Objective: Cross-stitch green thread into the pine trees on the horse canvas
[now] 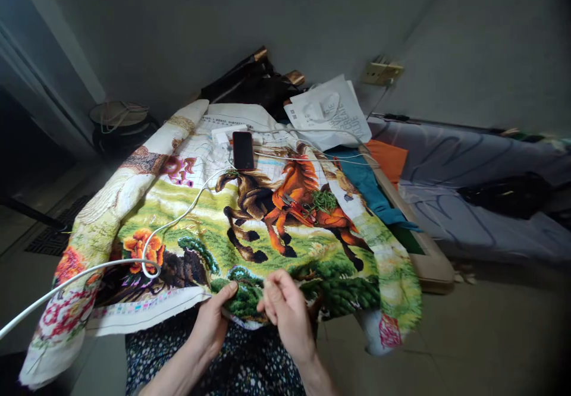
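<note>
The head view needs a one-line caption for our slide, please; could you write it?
Both hands, left and right, pinch the near edge of a horse embroidery.

White cable, phone and thread tangle across the embroidery.

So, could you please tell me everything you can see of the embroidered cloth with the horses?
The embroidered cloth is a large cross-stitch panel draped over a low surface, its edges hanging down. It shows brown and orange galloping horses, green trees, grass and orange flowers; pale gridded canvas remains near the top. A dark phone, a white cable and a tangle of green thread lie on it. The left hand holds its near edge, thumb on top, and the right hand pinches the cloth beside it.
</note>
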Motion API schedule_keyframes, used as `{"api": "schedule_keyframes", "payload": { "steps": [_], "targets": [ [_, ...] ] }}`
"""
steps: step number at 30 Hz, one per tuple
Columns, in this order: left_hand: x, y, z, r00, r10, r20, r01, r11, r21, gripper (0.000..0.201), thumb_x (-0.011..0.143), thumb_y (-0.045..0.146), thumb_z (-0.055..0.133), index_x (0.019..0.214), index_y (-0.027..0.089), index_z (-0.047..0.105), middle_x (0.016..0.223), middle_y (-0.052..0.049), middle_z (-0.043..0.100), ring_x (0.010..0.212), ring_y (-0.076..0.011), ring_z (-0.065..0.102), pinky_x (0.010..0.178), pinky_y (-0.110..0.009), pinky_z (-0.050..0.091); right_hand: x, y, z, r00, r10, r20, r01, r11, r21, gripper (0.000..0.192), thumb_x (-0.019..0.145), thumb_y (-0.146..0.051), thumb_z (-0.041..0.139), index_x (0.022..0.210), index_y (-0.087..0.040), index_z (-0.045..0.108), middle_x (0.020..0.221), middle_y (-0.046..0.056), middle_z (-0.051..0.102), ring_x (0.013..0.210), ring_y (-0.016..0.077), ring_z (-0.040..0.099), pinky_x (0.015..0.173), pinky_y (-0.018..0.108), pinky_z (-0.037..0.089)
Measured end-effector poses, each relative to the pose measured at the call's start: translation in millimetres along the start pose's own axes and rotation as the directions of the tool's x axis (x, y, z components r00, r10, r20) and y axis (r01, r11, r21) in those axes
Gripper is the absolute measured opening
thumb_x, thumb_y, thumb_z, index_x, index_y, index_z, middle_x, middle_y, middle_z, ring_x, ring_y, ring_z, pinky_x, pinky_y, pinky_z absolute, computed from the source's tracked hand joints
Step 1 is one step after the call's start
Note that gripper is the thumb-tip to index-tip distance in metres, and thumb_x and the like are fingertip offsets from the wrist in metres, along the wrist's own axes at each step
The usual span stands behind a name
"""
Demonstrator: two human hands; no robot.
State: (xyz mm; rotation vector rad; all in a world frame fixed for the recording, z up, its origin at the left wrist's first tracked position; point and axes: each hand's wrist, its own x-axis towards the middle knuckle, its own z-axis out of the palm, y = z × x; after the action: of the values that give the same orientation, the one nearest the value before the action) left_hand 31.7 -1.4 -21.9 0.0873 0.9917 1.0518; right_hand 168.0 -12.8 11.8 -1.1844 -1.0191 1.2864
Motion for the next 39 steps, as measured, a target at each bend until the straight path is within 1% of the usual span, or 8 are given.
{"api": "schedule_keyframes", "payload": {
  "steps": [2,4,8,16,20,25,32,39],
  "targets": [
    [1.9,-1.3,-2.2,1.0,0.014,-0.017,-0.015,0.999,-0.031,0.018,0.06,0.024,0.081,0.068,0.011,0.073,0.069,-0.004,0.073,0.067,-0.0168,0.064,0.072,-0.03,0.05,-3.7,12.1,3.9,0.997,0.063,0.049,-0.052,0.979,-0.197,0.019,0.093,-0.035,0.048,0.084,-0.02,0.054,0.05,-0.008,0.042,0.044,0.0089,0.04,0.044,0.019,0.035],
    [3.6,-2.2,-3.5,0.999,0.027,-0.039,-0.029,0.998,-0.053,0.017,0.059,0.022,0.082,0.068,0.011,0.073,0.069,-0.003,0.072,0.068,-0.016,0.064,0.073,-0.029,0.05,-6.7,18.5,7.8,0.998,0.04,0.054,-0.019,0.936,-0.352,0.017,0.091,-0.03,0.049,0.085,-0.018,0.06,0.053,-0.006,0.048,0.047,0.0101,0.045,0.045,0.02,0.036],
    [4.3,-1.9,-2.9,0.997,0.026,-0.069,-0.03,0.998,-0.058,0.015,0.059,0.019,0.081,0.069,0.011,0.073,0.071,-0.004,0.073,0.07,-0.0164,0.065,0.074,-0.029,0.051,-9.1,17.3,13.3,1.0,-0.023,0.011,0.026,0.878,-0.477,0.022,0.088,-0.027,0.05,0.085,-0.016,0.069,0.053,-0.001,0.056,0.047,0.0122,0.051,0.047,0.021,0.039],
    [0.0,1.2,2.8,0.998,0.018,-0.068,-0.021,0.999,-0.046,0.016,0.059,0.02,0.081,0.069,0.011,0.073,0.07,-0.005,0.074,0.068,-0.0165,0.066,0.073,-0.028,0.051,-7.5,14.0,15.4,0.998,-0.061,-0.008,0.048,0.849,-0.526,0.026,0.085,-0.025,0.049,0.083,-0.016,0.073,0.058,0.003,0.065,0.046,0.0139,0.054,0.043,0.021,0.042],
    [1.0,0.9,2.3,0.996,0.023,-0.083,-0.026,0.999,-0.043,0.016,0.057,0.02,0.082,0.068,0.011,0.073,0.07,-0.004,0.074,0.069,-0.0163,0.065,0.074,-0.028,0.051,-6.8,16.9,17.0,0.996,-0.088,-0.022,0.064,0.851,-0.521,0.023,0.083,-0.023,0.05,0.08,-0.017,0.072,0.054,0.002,0.062,0.043,0.0132,0.051,0.04,0.02,0.04],
    [3.1,-0.4,-1.3,0.998,0.02,-0.054,-0.021,1.0,-0.01,0.018,0.057,0.022,0.083,0.066,0.01,0.073,0.066,-0.004,0.071,0.064,-0.0156,0.063,0.067,-0.028,0.049,-8.4,19.7,21.2,0.999,0.001,-0.04,-0.02,0.885,-0.466,0.02,0.088,-0.027,0.048,0.076,-0.019,0.062,0.047,-0.004,0.054,0.034,0.0095,0.044,0.035,0.018,0.033],
    [2.4,1.1,2.5,0.989,0.056,-0.135,-0.054,0.998,0.015,0.017,0.054,0.02,0.082,0.064,0.011,0.072,0.066,-0.004,0.07,0.066,-0.015,0.061,0.07,-0.028,0.048,-10.2,24.1,20.6,0.998,-0.028,-0.057,-0.002,0.887,-0.462,0.017,0.084,-0.024,0.053,0.07,-0.019,0.061,0.061,0.001,0.06,0.05,0.0127,0.055,0.044,0.019,0.041],
    [1.7,1.3,5.0,0.985,0.093,-0.145,-0.09,0.996,0.025,0.012,0.056,0.019,0.08,0.06,0.013,0.071,0.064,-0.002,0.067,0.066,-0.0141,0.059,0.068,-0.027,0.047,-11.6,26.2,23.6,0.995,-0.011,-0.1,-0.032,0.904,-0.426,0.018,0.083,-0.026,0.053,0.07,-0.019,0.064,0.056,-0.001,0.058,0.049,0.0142,0.055,0.045,0.021,0.042]
  ]
}}
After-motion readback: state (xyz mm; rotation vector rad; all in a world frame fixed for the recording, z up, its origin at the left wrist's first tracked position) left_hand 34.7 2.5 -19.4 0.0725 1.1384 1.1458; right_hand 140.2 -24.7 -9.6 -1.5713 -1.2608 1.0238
